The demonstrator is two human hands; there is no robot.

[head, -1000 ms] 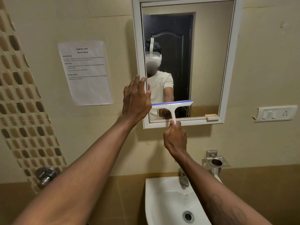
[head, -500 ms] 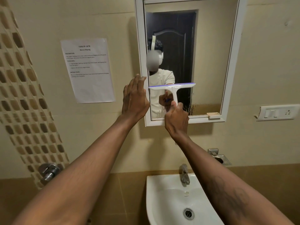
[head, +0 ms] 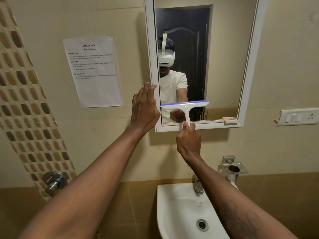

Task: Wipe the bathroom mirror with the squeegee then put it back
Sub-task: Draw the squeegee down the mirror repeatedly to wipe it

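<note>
A white-framed mirror (head: 222,49) hangs on the beige wall above the sink. My right hand (head: 189,144) grips the handle of a white squeegee (head: 185,105) with a blue blade edge. Its blade lies flat across the lower left part of the glass, just above the bottom frame. Water streaks show on the glass to the right of the blade. My left hand (head: 144,107) rests flat, fingers together, against the mirror's left frame and holds nothing.
A white sink (head: 174,213) with a tap (head: 197,186) sits below the mirror. A metal holder (head: 233,168) is mounted right of the tap, a switch plate (head: 298,117) further right. A printed sheet (head: 93,71) and a wall valve (head: 54,181) are on the left.
The squeegee went up the glass, then came back down to the lower part of the mirror. My left hand stayed on the frame.
</note>
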